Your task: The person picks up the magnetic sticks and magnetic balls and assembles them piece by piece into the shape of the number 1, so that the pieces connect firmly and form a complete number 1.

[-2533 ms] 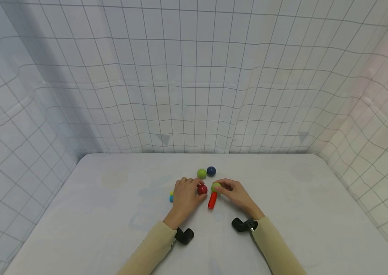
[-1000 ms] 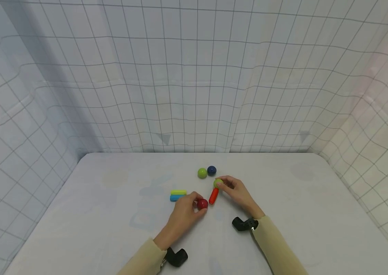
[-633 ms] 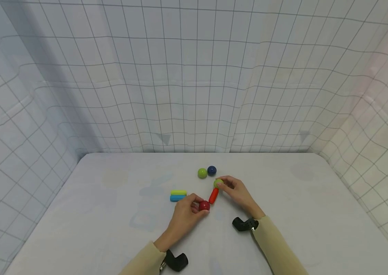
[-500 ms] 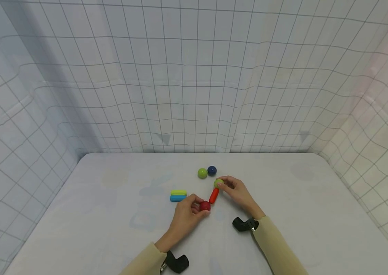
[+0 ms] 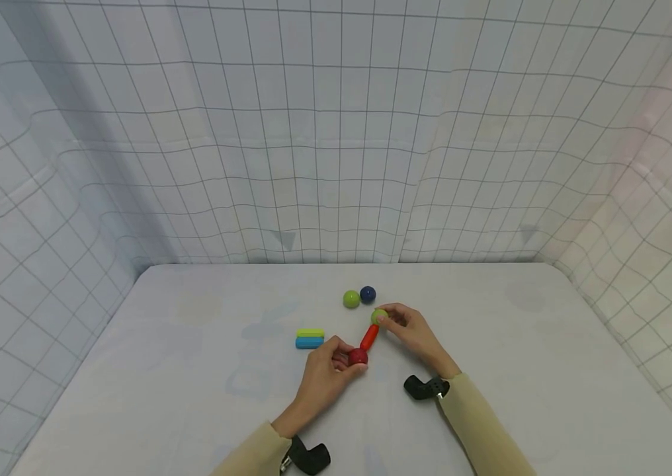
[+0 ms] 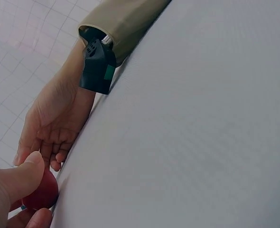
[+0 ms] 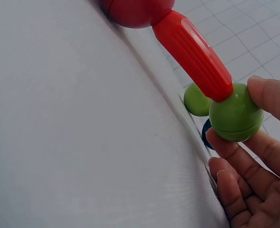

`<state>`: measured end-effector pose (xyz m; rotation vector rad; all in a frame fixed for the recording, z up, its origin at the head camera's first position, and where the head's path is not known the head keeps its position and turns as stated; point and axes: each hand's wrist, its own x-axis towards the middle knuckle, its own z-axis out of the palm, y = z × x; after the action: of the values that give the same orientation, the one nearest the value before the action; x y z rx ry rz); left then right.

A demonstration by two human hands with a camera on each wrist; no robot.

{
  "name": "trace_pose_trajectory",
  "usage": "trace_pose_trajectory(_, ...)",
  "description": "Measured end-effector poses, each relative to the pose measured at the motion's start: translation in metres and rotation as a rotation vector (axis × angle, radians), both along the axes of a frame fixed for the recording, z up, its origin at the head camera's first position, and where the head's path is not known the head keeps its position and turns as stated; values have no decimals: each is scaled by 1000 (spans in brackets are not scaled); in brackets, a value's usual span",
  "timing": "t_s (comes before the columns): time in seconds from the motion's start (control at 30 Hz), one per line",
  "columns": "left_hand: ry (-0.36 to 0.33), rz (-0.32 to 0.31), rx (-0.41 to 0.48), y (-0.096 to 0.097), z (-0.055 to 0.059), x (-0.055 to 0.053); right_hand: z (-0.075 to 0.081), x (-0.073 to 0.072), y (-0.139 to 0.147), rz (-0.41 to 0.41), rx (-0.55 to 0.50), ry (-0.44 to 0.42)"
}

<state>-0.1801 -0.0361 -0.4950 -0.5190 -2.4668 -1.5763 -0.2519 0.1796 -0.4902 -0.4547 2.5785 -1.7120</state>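
My left hand (image 5: 323,373) pinches a dark red ball (image 5: 358,357) between thumb and fingers, low over the white table. My right hand (image 5: 412,330) pinches a lime green ball (image 7: 236,113) with thumb and fingertips. Between the two balls runs a red ribbed rod (image 7: 194,57). In the right wrist view one end meets the green ball and the other end meets the red ball. The left wrist view shows the red ball (image 6: 42,191) partly covered by my thumb.
A second green ball (image 5: 351,299) and a navy ball (image 5: 368,294) sit side by side behind the hands. Left of them lie a yellow rod (image 5: 310,332) and a blue rod (image 5: 309,343), parallel. A gridded white curtain (image 5: 336,165) surrounds the white table (image 5: 193,370).
My left hand has brought the red ball nearer to me, then rightward against the rod's free end. The right hand, with green ball and rod, has shifted slightly away. The yellow and blue rods came into view.
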Motion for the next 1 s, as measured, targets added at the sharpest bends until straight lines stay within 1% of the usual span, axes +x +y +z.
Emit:
trace_pose_trajectory(0.4, -15, 12, 13, 0, -1, 2, 1, 1, -2, 3, 4, -6)
trace_pose_trajectory(0.43, -16, 12, 13, 0, -1, 2, 3, 2, -3, 1, 6, -6)
trace_pose_trajectory(0.67, -26, 2, 17, 0, -1, 2, 33, 19, -10, 3, 44, 10)
trace_pose_trajectory(0.77, -32, -7, 23, 0, 0, 2, 35, 21, -10, -4, 68, 28)
trace_pose_trajectory(0.87, -35, -14, 28, 1, 0, 2, 22, 14, -8, -21, 80, 38)
trace_pose_trajectory(1.0, -38, -16, 28, 1, -1, 1, 2, 3, -3, -47, 95, 22)
